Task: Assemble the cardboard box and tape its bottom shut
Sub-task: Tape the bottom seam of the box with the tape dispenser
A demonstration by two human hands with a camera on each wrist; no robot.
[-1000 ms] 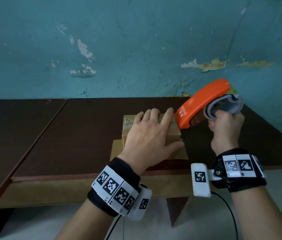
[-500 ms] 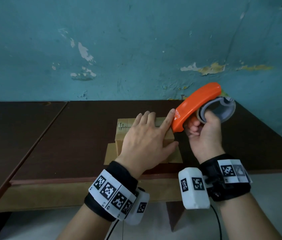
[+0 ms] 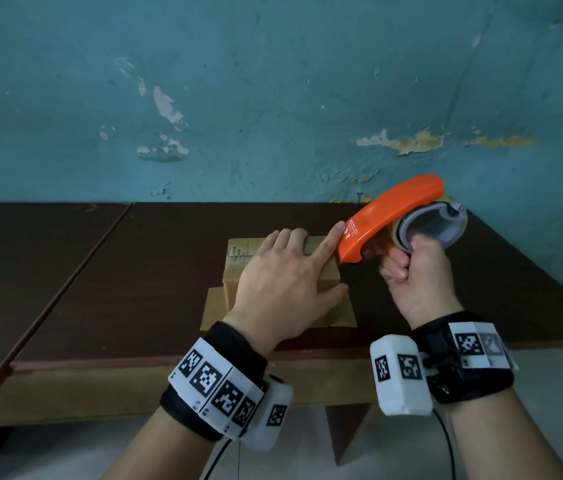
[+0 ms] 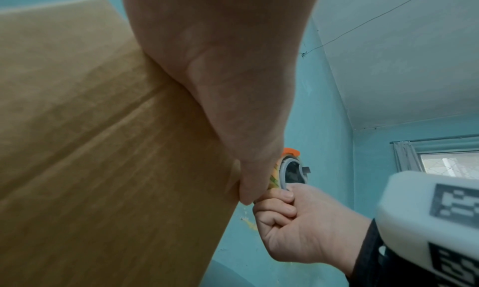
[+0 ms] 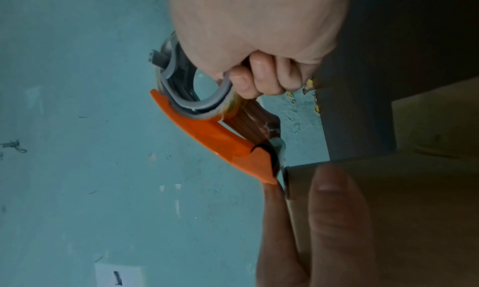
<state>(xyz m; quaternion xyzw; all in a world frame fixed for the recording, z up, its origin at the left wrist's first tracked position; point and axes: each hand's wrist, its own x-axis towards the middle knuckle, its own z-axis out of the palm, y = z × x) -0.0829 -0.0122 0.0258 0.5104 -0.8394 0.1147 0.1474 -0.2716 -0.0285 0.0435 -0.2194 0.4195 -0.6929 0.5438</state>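
A small brown cardboard box (image 3: 242, 258) stands on the dark table (image 3: 134, 271), its lower flaps splayed out flat around it. My left hand (image 3: 283, 271) lies flat on the box's top, fingers straight, index finger reaching the right far corner. My right hand (image 3: 411, 271) grips an orange tape dispenser (image 3: 387, 220) by its grey roll ring, its front tip at the box's right top edge beside my index finger. In the right wrist view the dispenser (image 5: 220, 139) has its blade end against the box corner (image 5: 298, 174). The left wrist view shows the box's side (image 4: 103, 148) under my palm.
A peeling teal wall (image 3: 273, 98) rises right behind the table. A seam (image 3: 100, 244) separates a second tabletop on the left. The table's front edge (image 3: 134, 365) runs just before my wrists. A window (image 4: 445, 160) shows at the right in the left wrist view.
My right hand has brought the dispenser down and left, from off the box's right side to its right top edge. The left hand stays pressed on the box.
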